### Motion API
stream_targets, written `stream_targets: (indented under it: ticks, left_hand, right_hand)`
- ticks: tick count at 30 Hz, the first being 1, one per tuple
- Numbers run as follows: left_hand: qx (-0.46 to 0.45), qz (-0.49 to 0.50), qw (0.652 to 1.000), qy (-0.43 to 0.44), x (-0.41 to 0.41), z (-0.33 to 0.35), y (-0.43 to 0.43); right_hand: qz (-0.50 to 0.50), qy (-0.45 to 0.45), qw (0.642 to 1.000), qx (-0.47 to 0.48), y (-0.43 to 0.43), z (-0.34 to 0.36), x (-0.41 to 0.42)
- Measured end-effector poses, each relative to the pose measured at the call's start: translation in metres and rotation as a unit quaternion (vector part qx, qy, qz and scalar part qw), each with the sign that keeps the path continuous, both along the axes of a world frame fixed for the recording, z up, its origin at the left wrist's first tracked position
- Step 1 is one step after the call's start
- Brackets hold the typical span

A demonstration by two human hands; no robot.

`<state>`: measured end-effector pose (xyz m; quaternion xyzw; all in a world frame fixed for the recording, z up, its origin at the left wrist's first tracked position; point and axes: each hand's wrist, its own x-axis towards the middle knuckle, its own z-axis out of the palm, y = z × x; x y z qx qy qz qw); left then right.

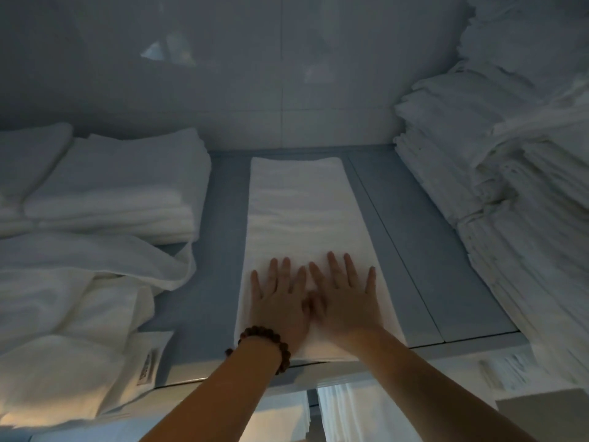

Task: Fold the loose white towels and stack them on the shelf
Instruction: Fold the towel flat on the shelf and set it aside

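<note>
A white towel (pixel 296 212), folded into a long narrow strip, lies on the grey shelf (pixel 424 250) and runs from the front edge to the back wall. My left hand (pixel 277 301), with a bead bracelet on its wrist, lies flat on the near end of the towel with fingers spread. My right hand (pixel 344 298) rests flat beside it, thumbs touching. Neither hand grips the cloth. Loose white towels (pixel 73 301) lie crumpled at the left front of the shelf.
A stack of folded white towels (pixel 121 193) sits at the back left. A tall pile of folded white linen (pixel 503 193) fills the right side. A tiled wall (pixel 287 74) closes the back. More white cloth (pixel 347 413) shows on the level below.
</note>
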<state>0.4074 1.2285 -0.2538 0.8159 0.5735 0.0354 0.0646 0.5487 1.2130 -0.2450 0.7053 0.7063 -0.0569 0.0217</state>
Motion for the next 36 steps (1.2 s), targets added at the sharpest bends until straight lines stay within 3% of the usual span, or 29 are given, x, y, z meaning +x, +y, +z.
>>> stream_targets:
  ticks: [9,13,17,22,25,27,29,32,36]
  left_hand:
    - [-0.021,-0.013,0.999,-0.029,-0.011,0.015,-0.036]
    - [0.063,0.058,0.993,-0.08,0.006,0.035,0.005]
    - [-0.004,0.091,0.995,-0.034,0.018,0.013,0.054]
    - [0.035,0.104,0.994,-0.022,0.019,-0.01,0.061]
    - [0.012,0.106,0.994,-0.01,0.022,-0.006,0.06]
    - [0.042,0.117,0.992,-0.018,0.024,0.006,0.069]
    - [0.101,0.123,0.986,-0.05,0.023,0.014,0.085]
    - [0.064,0.116,0.99,-0.05,0.015,0.005,0.102]
    - [0.045,0.122,0.991,-0.034,0.016,-0.01,0.103]
  right_hand:
    - [0.08,0.031,0.996,0.004,-0.058,0.021,0.003]
    - [0.157,0.128,0.977,0.064,-0.009,0.037,0.018]
    - [0.235,0.171,0.955,0.055,0.066,0.021,0.024]
    - [0.348,0.074,0.934,0.014,0.128,-0.002,0.034]
    - [0.308,-0.024,0.951,0.002,0.179,0.008,0.049]
    - [0.278,-0.018,0.96,-0.009,0.203,0.017,0.049]
    - [0.31,0.045,0.949,-0.018,0.209,0.017,0.038]
    - [0.366,0.107,0.924,-0.032,0.209,0.005,0.02]
    - [0.399,0.043,0.916,-0.003,0.24,0.001,0.005]
